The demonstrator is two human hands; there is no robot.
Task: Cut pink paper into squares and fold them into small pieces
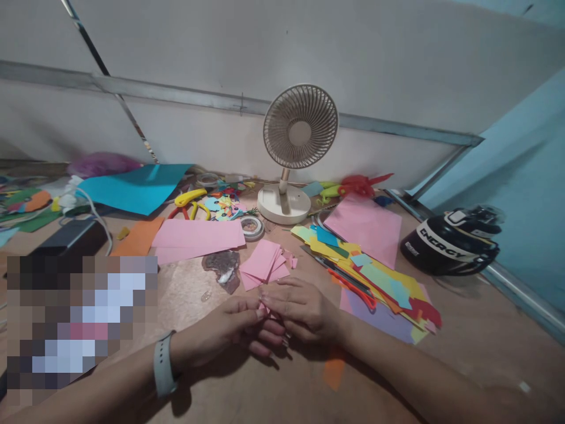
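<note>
My left hand (238, 327) and my right hand (309, 309) meet over the near middle of the table. Between their fingers is a small piece of pink paper (263, 307), mostly covered by the right fingers. The left thumb presses on it from the left side. Just beyond my fingertips lies a loose stack of pink paper pieces (262, 262), with tiny pink scraps at its right. Left of that stack sits a dark, irregular patch (223, 268) with something white on it.
A fan (300, 126) stands at the back, with a tape roll (251, 227) by its base. Pink strips (198, 235), yellow-handled scissors (190, 198) and blue paper (136, 185) lie left. To the right are an orange cutter (353, 288), coloured paper scraps (397, 282) and a black jug (450, 241).
</note>
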